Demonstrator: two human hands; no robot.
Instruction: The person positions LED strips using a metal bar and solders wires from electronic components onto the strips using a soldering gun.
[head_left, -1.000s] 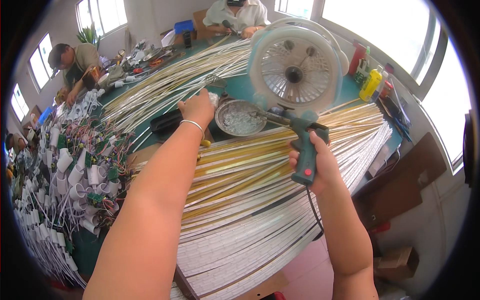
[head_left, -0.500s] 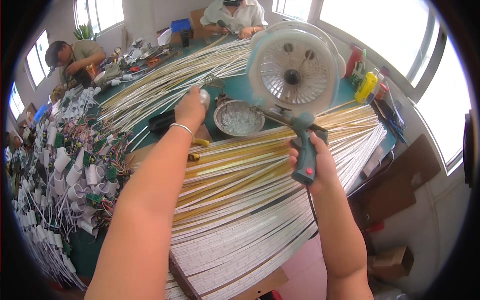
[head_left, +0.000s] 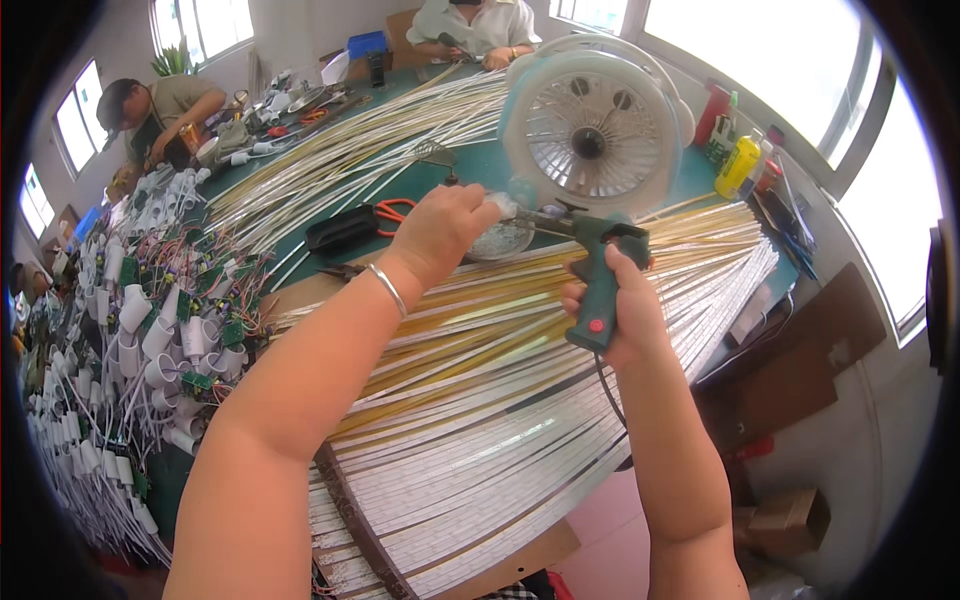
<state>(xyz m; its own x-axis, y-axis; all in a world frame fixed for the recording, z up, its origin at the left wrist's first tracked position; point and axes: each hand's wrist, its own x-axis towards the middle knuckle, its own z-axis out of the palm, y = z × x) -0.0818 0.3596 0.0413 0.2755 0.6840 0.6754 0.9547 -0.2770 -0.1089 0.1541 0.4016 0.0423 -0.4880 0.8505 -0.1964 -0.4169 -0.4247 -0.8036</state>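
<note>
My right hand (head_left: 636,318) is wrapped round the green pistol grip of a soldering gun (head_left: 598,290) with a red button near its base. Its metal front end points left, over the round metal bowl (head_left: 495,245). Between the fingertips of my left hand (head_left: 440,232) is a crumpled white wad (head_left: 503,206), up against the front of the gun. The wad and my hand hide the gun's tip and part of the bowl. Beneath both hands lie long, narrow white and yellow strips (head_left: 470,370) in layers.
A white fan (head_left: 590,140) stands behind the bowl. Orange-handled pliers (head_left: 393,210) and a black case (head_left: 342,230) lie beyond my left wrist. White tubes with wired circuit boards (head_left: 160,340) heap up at left. Yellow bottle (head_left: 738,165) at right. Two people work across the green table (head_left: 480,172).
My left hand has moved right and nearer with the white wad, from beside the bowl to the gun's front end. The gun has shifted slightly left and nearer.
</note>
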